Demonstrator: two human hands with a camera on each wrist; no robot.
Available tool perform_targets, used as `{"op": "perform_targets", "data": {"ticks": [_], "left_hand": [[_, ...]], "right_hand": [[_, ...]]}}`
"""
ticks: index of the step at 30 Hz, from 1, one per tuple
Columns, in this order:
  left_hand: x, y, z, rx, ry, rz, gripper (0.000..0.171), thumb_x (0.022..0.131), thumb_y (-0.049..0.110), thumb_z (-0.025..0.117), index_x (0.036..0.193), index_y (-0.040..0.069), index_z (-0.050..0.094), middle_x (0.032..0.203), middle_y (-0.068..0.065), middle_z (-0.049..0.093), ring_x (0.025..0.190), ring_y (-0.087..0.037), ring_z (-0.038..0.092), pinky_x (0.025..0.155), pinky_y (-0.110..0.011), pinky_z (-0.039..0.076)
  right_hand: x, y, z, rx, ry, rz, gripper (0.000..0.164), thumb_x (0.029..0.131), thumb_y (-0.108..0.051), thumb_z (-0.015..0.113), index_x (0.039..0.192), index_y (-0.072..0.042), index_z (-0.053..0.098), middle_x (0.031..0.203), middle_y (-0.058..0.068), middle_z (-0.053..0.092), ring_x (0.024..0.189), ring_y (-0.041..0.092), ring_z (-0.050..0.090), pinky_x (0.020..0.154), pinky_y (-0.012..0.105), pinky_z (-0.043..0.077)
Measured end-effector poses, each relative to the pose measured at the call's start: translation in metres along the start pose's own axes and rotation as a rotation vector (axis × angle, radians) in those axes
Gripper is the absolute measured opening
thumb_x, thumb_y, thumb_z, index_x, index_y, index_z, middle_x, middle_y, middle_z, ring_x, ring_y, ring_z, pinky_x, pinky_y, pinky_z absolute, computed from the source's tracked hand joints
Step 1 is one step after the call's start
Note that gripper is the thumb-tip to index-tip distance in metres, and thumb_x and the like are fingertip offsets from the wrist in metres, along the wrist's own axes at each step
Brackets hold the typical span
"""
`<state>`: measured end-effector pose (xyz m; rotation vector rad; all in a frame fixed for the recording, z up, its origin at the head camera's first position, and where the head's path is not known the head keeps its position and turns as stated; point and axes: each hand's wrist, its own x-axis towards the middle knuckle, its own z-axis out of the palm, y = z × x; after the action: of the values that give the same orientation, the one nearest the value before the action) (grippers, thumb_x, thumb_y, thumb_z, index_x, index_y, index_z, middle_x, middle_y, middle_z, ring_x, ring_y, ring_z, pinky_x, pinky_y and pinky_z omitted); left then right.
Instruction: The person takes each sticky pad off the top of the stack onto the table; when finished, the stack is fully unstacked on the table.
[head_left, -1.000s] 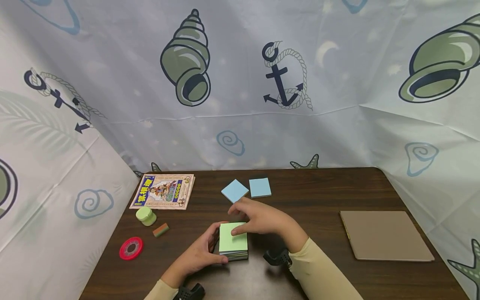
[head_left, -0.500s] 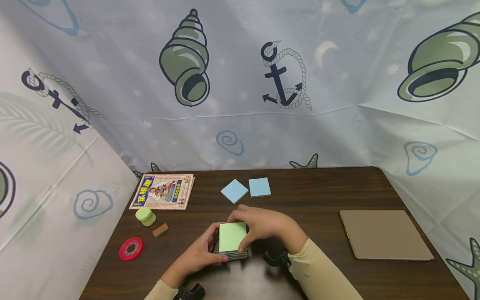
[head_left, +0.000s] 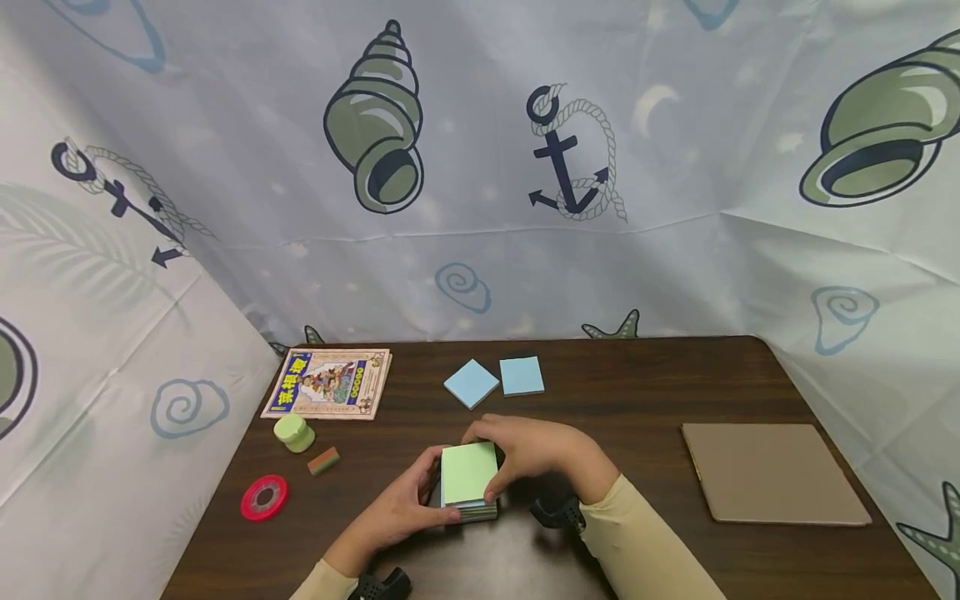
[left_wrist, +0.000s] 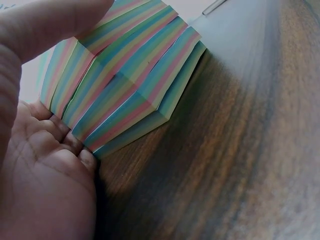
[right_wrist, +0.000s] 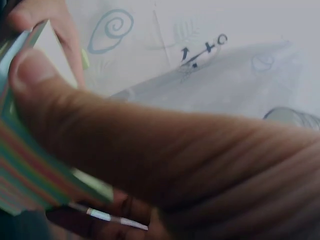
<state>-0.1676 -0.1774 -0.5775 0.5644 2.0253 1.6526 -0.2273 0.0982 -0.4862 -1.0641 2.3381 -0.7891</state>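
A tall stack of sticky note pads (head_left: 469, 473) stands on the table between the hands, its top sheet pale green. Striped edges in pink, yellow, green and blue show on the stack (left_wrist: 125, 75) in the left wrist view. My left hand (head_left: 401, 504) grips the stack's left side, thumb at the front. The right hand (head_left: 540, 454) holds the upper part, its thumb (right_wrist: 37, 75) at the near right corner and its fingers behind the far edge. Two light blue sticky note pads (head_left: 471, 383) lie apart, farther back.
At the back left lies a booklet (head_left: 327, 383) with a printed cover. In front of it are a green lidded jar (head_left: 294, 432), a small orange-and-green block (head_left: 324, 461) and a red ring-shaped roll (head_left: 264, 497). A flat brown-grey board (head_left: 774, 472) lies at right.
My right thumb has moved from the top of the green sheet to the stack's near right corner, and the right fingers have come down to its far edge. The left hand stays put.
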Motion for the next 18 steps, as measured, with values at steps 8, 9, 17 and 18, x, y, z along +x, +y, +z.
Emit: {"op": "perform_targets", "data": {"ticks": [8, 9, 17, 18], "left_hand": [[0.003, 0.001, 0.001, 0.008, -0.004, -0.007, 0.086, 0.093, 0.016, 0.088, 0.161, 0.016, 0.034, 0.162, -0.014, 0.049, 0.147, -0.008, 0.047, 0.115, -0.012, 0.037], [0.002, 0.001, 0.001, 0.005, -0.007, -0.002, 0.086, 0.094, 0.015, 0.088, 0.161, 0.016, 0.034, 0.162, -0.015, 0.048, 0.146, -0.008, 0.048, 0.115, -0.013, 0.038], [-0.001, 0.000, -0.001, -0.030, -0.008, 0.038, 0.085, 0.095, 0.008, 0.084, 0.163, 0.014, 0.033, 0.163, -0.019, 0.045, 0.143, -0.007, 0.050, 0.113, -0.016, 0.041], [-0.001, 0.000, -0.001, -0.025, -0.006, 0.041, 0.084, 0.096, 0.008, 0.084, 0.163, 0.015, 0.034, 0.162, -0.019, 0.045, 0.143, -0.007, 0.050, 0.113, -0.015, 0.041]], "right_hand": [[-0.006, 0.020, 0.006, 0.133, 0.019, -0.031, 0.069, 0.079, -0.038, 0.100, 0.136, -0.029, 0.062, 0.127, -0.016, 0.063, 0.113, 0.004, 0.058, 0.106, 0.032, 0.051], [-0.007, 0.022, 0.008, 0.164, 0.027, -0.040, 0.069, 0.079, -0.037, 0.100, 0.137, -0.030, 0.061, 0.128, -0.016, 0.063, 0.114, 0.005, 0.059, 0.107, 0.035, 0.051], [-0.011, 0.044, 0.034, 0.411, 0.180, -0.117, 0.074, 0.081, -0.034, 0.099, 0.141, -0.039, 0.056, 0.139, -0.012, 0.062, 0.122, 0.012, 0.059, 0.112, 0.045, 0.048], [-0.010, 0.046, 0.037, 0.441, 0.203, -0.129, 0.072, 0.083, -0.031, 0.098, 0.141, -0.037, 0.056, 0.138, -0.010, 0.062, 0.121, 0.014, 0.060, 0.111, 0.044, 0.048]]}}
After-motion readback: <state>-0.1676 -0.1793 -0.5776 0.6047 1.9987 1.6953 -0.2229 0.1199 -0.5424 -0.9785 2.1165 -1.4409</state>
